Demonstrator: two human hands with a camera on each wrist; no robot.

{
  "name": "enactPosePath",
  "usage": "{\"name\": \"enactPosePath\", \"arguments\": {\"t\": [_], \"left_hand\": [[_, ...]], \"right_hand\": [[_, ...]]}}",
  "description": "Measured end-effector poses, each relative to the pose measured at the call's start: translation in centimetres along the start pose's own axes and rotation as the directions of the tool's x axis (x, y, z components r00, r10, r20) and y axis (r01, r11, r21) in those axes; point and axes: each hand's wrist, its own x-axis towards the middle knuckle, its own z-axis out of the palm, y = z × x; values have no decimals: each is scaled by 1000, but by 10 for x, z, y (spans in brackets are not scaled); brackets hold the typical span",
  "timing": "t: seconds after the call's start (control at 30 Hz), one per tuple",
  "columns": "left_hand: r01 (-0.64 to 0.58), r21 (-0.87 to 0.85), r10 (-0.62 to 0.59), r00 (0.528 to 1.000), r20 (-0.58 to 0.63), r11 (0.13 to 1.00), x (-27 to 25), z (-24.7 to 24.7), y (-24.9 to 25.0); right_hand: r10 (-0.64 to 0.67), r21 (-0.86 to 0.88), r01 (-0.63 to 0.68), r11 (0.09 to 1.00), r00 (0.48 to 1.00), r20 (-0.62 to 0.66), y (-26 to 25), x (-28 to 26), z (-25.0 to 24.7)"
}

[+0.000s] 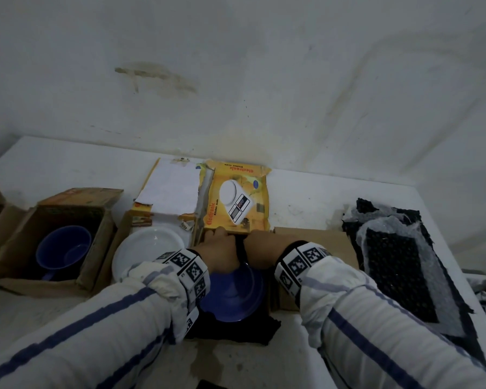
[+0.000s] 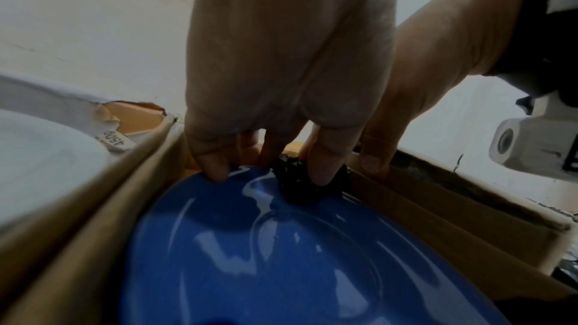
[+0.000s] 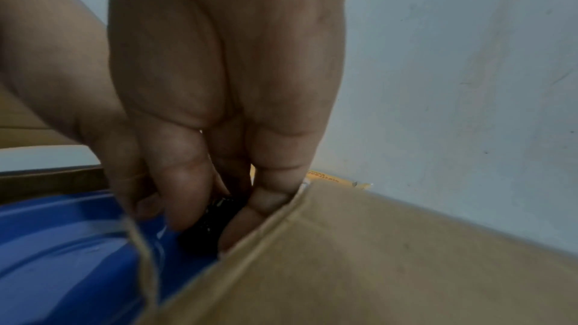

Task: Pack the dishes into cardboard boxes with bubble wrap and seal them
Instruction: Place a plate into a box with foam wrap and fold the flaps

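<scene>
A blue plate (image 1: 233,293) (image 2: 281,256) (image 3: 62,256) lies in a cardboard box (image 2: 94,206) whose yellow printed lid (image 1: 236,192) stands open at the far side. Black bubble wrap (image 1: 236,329) lies under the plate and sticks out at the near side. Both hands meet at the plate's far rim. My left hand (image 1: 222,242) (image 2: 269,172) points its fingers down and holds a bunch of the black wrap (image 2: 294,179) at the rim. My right hand (image 1: 260,242) (image 3: 200,219) pinches the same wrap (image 3: 203,234), beside the box's brown flap (image 3: 375,256).
A white plate (image 1: 149,254) lies in a box just to the left. Farther left a blue mug (image 1: 63,251) sits in an open brown box (image 1: 93,265). Sheets of black bubble wrap (image 1: 399,265) lie on the white table at the right. A wall rises close behind.
</scene>
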Motion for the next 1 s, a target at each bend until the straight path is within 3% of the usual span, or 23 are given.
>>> {"name": "enactPosePath", "arguments": {"t": [0.23,0.33,0.4,0.53,0.63,0.83,0.93,1.0], "left_hand": [[-31,-13,29,991,-129,999,-11,-8,9],[-15,-2,15,978,-208,1000,-19,-18,23],[-27,-59,9,958,-287,998,-23,-22,40],[-203,-129,140,914,-382,971,-22,-21,87],[-305,-167,236,910,-341,938,-22,-11,131],[-456,-212,395,876,-278,864,-24,13,215],[-440,-303,405,898,-173,846,-23,23,246],[-381,-384,374,923,-96,841,-20,28,261]], "right_hand": [[-14,144,16,989,1000,-18,9,-4,3],[49,249,-8,969,986,-158,23,-12,-4],[87,322,14,947,951,-297,38,-22,-5],[208,470,27,882,873,-441,82,-49,10],[327,558,-16,830,824,-463,122,-71,33],[540,565,-265,781,742,-398,203,-116,91],[579,508,-366,780,731,-362,227,-129,117],[584,540,-356,763,737,-339,235,-131,129]]}}
